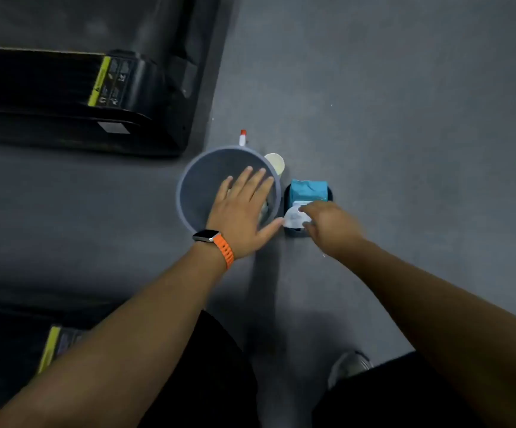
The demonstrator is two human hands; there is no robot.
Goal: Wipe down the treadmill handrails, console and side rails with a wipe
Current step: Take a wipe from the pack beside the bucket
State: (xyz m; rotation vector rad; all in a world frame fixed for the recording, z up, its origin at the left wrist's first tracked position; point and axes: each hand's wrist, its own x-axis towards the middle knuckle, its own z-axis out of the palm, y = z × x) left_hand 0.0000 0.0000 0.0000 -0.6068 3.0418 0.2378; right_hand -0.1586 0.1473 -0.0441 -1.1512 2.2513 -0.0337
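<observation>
Wipe [293,216] judged limp, light; right hand [327,223] seemingly pinches its edge, 6 o'clock of pack [307,189]. Left hand [241,211] splayed, empty.

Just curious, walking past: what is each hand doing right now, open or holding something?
Left hand: open, fingers spread above the grey bin.
Right hand: pinching a white wipe at the teal pack.

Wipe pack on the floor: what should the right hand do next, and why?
Probably pull the white wipe free of the teal wipe pack, I'd judge: the right hand seems to pinch it at the opening, while the left hand hovers open over the gray bin, holding nothing.
</observation>
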